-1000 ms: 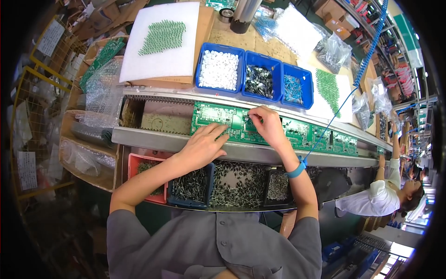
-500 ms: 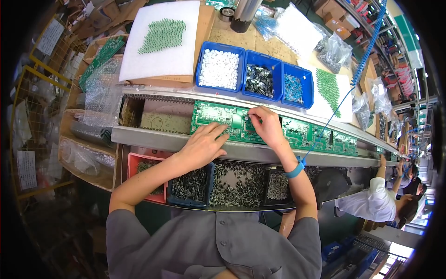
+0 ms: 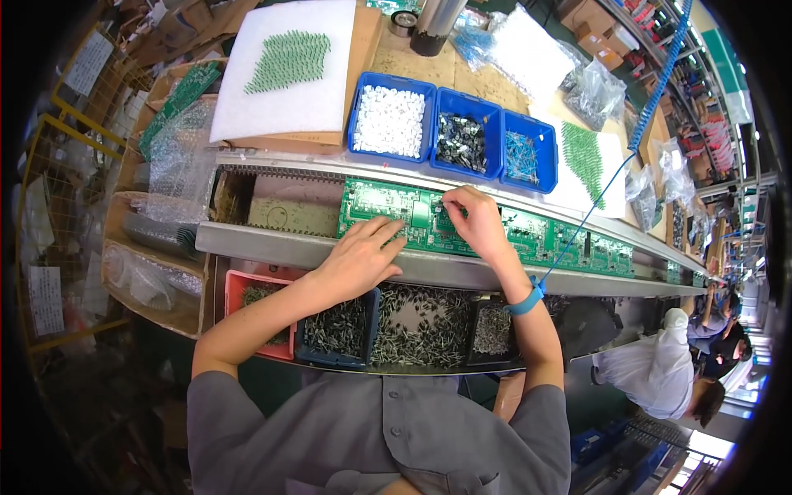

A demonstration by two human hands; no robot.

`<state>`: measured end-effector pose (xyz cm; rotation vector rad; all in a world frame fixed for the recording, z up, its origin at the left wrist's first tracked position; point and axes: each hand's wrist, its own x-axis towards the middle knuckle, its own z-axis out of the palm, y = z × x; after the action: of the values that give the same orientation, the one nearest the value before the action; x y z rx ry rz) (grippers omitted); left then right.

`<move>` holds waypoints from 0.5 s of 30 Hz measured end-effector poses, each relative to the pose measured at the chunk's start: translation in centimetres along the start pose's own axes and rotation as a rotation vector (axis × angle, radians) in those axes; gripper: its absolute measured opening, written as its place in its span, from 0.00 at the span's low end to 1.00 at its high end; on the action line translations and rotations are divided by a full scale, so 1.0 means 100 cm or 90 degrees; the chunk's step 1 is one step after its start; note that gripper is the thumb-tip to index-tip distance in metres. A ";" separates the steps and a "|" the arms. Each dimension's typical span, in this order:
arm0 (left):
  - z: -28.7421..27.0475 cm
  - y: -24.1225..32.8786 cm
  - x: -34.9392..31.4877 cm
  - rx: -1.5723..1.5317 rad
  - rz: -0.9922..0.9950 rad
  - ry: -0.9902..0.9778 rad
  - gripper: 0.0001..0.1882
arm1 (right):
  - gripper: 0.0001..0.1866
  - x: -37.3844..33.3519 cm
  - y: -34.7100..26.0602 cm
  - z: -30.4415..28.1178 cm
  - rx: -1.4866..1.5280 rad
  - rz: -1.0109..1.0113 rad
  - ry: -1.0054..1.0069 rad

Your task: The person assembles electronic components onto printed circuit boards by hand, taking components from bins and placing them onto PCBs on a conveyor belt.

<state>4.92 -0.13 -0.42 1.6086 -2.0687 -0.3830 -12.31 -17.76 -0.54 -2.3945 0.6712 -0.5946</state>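
A long green circuit board (image 3: 379,202) lies in the metal track in front of me. My left hand (image 3: 363,254) is open, its fingers spread and their tips resting on the board's near edge, the palm over the track's rail (image 3: 272,242). Over the board's right part, my right hand (image 3: 476,221) is closed in a pinch, fingertips down close to the board's surface. Whatever the pinch may hold is too small to make out. A blue wrist strap (image 3: 525,299) with a cord circles my right wrist. More green boards (image 3: 536,239) continue to the right along the track.
Beyond the track stand blue bins of white parts (image 3: 389,122), dark parts (image 3: 460,142) and blue-leaded parts (image 3: 521,157). Foam sheets (image 3: 231,107) hold green parts. Nearer me are a red bin (image 3: 234,309), a dark blue bin (image 3: 371,334) and loose leaded parts (image 3: 421,338). Co-workers (image 3: 648,371) are at right.
My right hand has shifted very slightly at the same spot on the board; my left hand stays put. A co-worker at the right has leaned and lowered an arm.
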 end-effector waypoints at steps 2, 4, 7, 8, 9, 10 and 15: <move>0.000 0.000 0.000 0.003 0.011 0.019 0.22 | 0.06 0.000 -0.001 -0.001 0.001 0.001 -0.004; 0.000 0.001 0.000 0.006 0.008 0.016 0.23 | 0.06 0.001 -0.002 -0.002 -0.004 0.005 -0.016; 0.001 0.000 -0.001 0.006 0.013 0.021 0.23 | 0.06 0.000 0.000 -0.001 -0.012 0.001 -0.019; 0.001 0.000 -0.001 0.006 0.013 0.021 0.23 | 0.06 0.000 0.000 -0.001 -0.012 0.002 -0.020; 0.001 0.000 -0.001 0.006 0.013 0.023 0.23 | 0.06 0.000 0.000 0.000 -0.010 0.001 -0.018; 0.001 0.000 -0.001 0.007 0.013 0.024 0.23 | 0.06 0.000 0.000 0.000 -0.008 0.001 -0.017; 0.000 0.001 0.000 0.008 0.013 0.020 0.23 | 0.06 -0.001 -0.001 0.003 -0.018 -0.018 0.003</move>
<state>4.88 -0.10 -0.37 1.5889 -2.0659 -0.3359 -12.21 -17.50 -0.69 -2.4333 0.6522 -0.6059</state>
